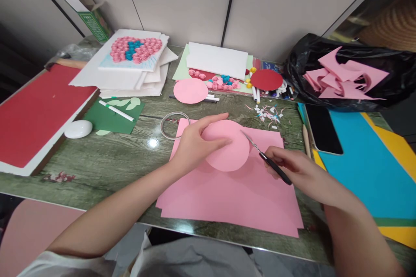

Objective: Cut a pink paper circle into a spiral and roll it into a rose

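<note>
My left hand (198, 140) pinches a round pink paper disc (227, 156) at its left side, thumb on top. In my right hand (289, 162) is a pair of scissors (275, 167) with black handles. The blade tips meet the disc's upper right edge; how far the blades are apart is too small to tell. Beneath the disc lie several pink paper sheets (227, 199), slightly misaligned. A roll of tape (162, 125) stands flat just left of my left hand, partly over the sheets' corner.
Paper scraps (269, 114) lie behind the sheets. A black bag (295, 73) holds pink offcuts (347, 73). At right, a phone (324, 130) rests on blue paper (367, 169). Another pink disc (190, 91), a red disc (267, 79), and a paper-rose picture (134, 49) are at the back.
</note>
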`<state>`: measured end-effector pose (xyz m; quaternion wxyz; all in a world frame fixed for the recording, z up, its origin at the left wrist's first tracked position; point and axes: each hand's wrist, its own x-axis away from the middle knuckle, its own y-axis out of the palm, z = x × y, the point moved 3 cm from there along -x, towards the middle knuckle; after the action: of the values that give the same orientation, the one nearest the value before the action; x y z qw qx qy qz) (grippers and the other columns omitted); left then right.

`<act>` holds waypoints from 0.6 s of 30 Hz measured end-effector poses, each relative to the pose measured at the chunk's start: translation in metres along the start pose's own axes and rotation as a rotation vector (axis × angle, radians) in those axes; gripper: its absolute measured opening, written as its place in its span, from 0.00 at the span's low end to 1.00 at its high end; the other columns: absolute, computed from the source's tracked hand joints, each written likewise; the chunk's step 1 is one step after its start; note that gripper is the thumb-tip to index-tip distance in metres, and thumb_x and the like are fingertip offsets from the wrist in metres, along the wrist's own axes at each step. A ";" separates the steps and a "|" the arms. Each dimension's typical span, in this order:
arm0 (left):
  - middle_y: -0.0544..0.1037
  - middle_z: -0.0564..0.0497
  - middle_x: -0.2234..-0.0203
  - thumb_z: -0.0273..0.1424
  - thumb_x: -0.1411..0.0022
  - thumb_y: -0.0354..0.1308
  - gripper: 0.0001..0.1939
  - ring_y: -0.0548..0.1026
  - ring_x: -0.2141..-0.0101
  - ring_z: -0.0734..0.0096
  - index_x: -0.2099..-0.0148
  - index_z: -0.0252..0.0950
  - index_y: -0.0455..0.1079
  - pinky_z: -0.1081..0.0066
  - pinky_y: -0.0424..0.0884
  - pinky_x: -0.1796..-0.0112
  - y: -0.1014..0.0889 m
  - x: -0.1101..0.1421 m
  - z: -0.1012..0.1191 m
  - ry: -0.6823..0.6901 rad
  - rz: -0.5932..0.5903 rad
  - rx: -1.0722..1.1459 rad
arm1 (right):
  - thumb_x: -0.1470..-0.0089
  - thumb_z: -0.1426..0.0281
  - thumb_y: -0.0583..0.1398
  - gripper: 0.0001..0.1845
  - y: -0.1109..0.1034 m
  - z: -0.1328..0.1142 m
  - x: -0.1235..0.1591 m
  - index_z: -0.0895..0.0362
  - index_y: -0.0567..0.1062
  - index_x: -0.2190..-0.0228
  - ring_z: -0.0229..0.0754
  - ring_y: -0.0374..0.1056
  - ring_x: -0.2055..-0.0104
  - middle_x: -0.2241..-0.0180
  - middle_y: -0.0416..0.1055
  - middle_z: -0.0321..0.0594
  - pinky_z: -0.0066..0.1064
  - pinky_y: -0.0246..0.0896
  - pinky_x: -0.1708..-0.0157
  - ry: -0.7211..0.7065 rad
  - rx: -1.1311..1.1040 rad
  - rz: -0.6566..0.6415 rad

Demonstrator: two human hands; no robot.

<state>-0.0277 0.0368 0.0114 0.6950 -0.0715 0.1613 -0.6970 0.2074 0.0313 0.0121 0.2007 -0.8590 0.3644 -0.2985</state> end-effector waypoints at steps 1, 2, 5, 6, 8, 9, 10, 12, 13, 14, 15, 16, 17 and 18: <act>0.75 0.51 0.51 0.32 0.51 0.64 0.25 0.71 0.50 0.64 0.49 0.41 0.69 0.65 0.67 0.48 0.000 0.000 0.000 0.000 0.001 -0.005 | 0.45 0.74 0.49 0.09 0.000 0.000 0.000 0.55 0.61 0.76 0.35 0.54 0.75 0.77 0.59 0.31 0.28 0.46 0.76 0.001 -0.003 -0.003; 0.75 0.52 0.51 0.32 0.51 0.64 0.25 0.71 0.50 0.64 0.49 0.41 0.69 0.65 0.67 0.49 0.000 0.000 0.000 0.000 0.004 -0.011 | 0.45 0.74 0.48 0.09 0.000 0.000 0.001 0.55 0.61 0.76 0.35 0.55 0.75 0.77 0.59 0.31 0.28 0.46 0.76 0.001 -0.006 -0.007; 0.75 0.52 0.51 0.32 0.51 0.65 0.25 0.71 0.50 0.64 0.49 0.41 0.69 0.66 0.67 0.49 -0.001 0.000 0.000 0.000 0.009 -0.027 | 0.44 0.73 0.48 0.10 0.000 0.001 0.001 0.54 0.60 0.76 0.35 0.55 0.75 0.77 0.59 0.31 0.28 0.47 0.75 -0.003 -0.014 -0.013; 0.75 0.52 0.51 0.32 0.51 0.65 0.25 0.71 0.50 0.64 0.49 0.41 0.69 0.66 0.67 0.49 -0.001 -0.001 0.000 0.002 0.010 -0.031 | 0.44 0.73 0.48 0.10 0.000 0.001 0.001 0.54 0.61 0.76 0.35 0.55 0.74 0.77 0.59 0.31 0.28 0.47 0.75 -0.006 -0.014 -0.012; 0.75 0.52 0.51 0.32 0.51 0.64 0.25 0.71 0.50 0.64 0.49 0.42 0.69 0.65 0.67 0.48 -0.002 -0.001 0.000 0.006 0.014 -0.042 | 0.44 0.73 0.48 0.09 0.000 0.002 0.001 0.54 0.61 0.76 0.35 0.55 0.74 0.77 0.60 0.32 0.28 0.47 0.75 -0.007 -0.007 -0.007; 0.75 0.51 0.51 0.32 0.51 0.64 0.25 0.71 0.50 0.63 0.49 0.42 0.69 0.64 0.67 0.48 -0.002 -0.001 0.000 0.008 0.017 -0.050 | 0.45 0.74 0.48 0.09 0.000 0.002 0.001 0.54 0.61 0.76 0.35 0.55 0.74 0.77 0.60 0.32 0.28 0.47 0.75 -0.006 0.000 -0.005; 0.75 0.51 0.51 0.32 0.51 0.64 0.25 0.71 0.50 0.62 0.48 0.42 0.69 0.63 0.67 0.48 -0.002 -0.001 0.000 0.009 0.021 -0.057 | 0.45 0.75 0.48 0.09 0.000 0.002 0.001 0.54 0.61 0.76 0.35 0.55 0.74 0.77 0.60 0.32 0.28 0.47 0.75 -0.003 0.007 -0.004; 0.74 0.51 0.51 0.32 0.50 0.64 0.25 0.70 0.50 0.61 0.49 0.42 0.69 0.62 0.66 0.48 -0.002 -0.001 0.000 0.011 0.027 -0.063 | 0.46 0.76 0.48 0.09 0.000 0.003 0.001 0.54 0.60 0.76 0.35 0.55 0.75 0.77 0.60 0.32 0.28 0.46 0.76 0.004 0.017 0.000; 0.74 0.51 0.51 0.32 0.50 0.64 0.24 0.71 0.50 0.61 0.49 0.42 0.69 0.62 0.67 0.49 -0.002 -0.001 0.000 0.011 0.027 -0.061 | 0.46 0.76 0.48 0.09 0.000 0.002 0.001 0.55 0.60 0.76 0.35 0.55 0.75 0.78 0.60 0.31 0.28 0.46 0.76 0.007 0.020 0.001; 0.74 0.51 0.51 0.32 0.50 0.64 0.24 0.71 0.50 0.62 0.49 0.42 0.69 0.62 0.67 0.49 -0.002 -0.001 0.000 0.010 0.025 -0.055 | 0.46 0.76 0.48 0.09 0.000 0.002 0.000 0.55 0.60 0.77 0.35 0.55 0.75 0.78 0.60 0.31 0.28 0.45 0.76 0.009 0.020 0.002; 0.75 0.51 0.51 0.32 0.50 0.64 0.24 0.71 0.50 0.62 0.49 0.42 0.69 0.63 0.67 0.49 -0.001 -0.001 0.000 0.009 0.023 -0.046 | 0.46 0.75 0.48 0.09 0.001 0.001 0.000 0.55 0.60 0.77 0.35 0.55 0.75 0.78 0.59 0.31 0.28 0.45 0.76 0.011 0.017 0.003; 0.75 0.51 0.51 0.32 0.50 0.64 0.24 0.71 0.50 0.63 0.49 0.42 0.69 0.64 0.67 0.49 -0.001 0.000 0.000 0.007 0.019 -0.035 | 0.46 0.75 0.48 0.09 0.002 0.000 -0.001 0.55 0.60 0.77 0.35 0.55 0.75 0.78 0.59 0.31 0.28 0.45 0.76 0.012 0.010 0.003; 0.75 0.51 0.51 0.32 0.50 0.64 0.24 0.71 0.50 0.63 0.49 0.42 0.69 0.64 0.67 0.49 0.000 0.000 -0.001 0.006 0.015 -0.026 | 0.45 0.74 0.48 0.09 0.003 -0.001 -0.001 0.54 0.60 0.77 0.35 0.55 0.75 0.78 0.59 0.31 0.28 0.45 0.76 0.013 -0.001 0.001; 0.75 0.51 0.51 0.32 0.51 0.64 0.24 0.71 0.50 0.63 0.49 0.41 0.69 0.65 0.67 0.49 0.001 0.000 -0.001 0.005 0.009 -0.017 | 0.45 0.74 0.48 0.09 0.004 -0.003 -0.002 0.54 0.60 0.77 0.35 0.55 0.75 0.78 0.58 0.31 0.28 0.45 0.76 0.013 -0.013 0.000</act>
<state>-0.0274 0.0369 0.0099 0.6970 -0.0752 0.1693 -0.6927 0.2027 0.0301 0.0115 0.1927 -0.8583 0.3677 -0.3015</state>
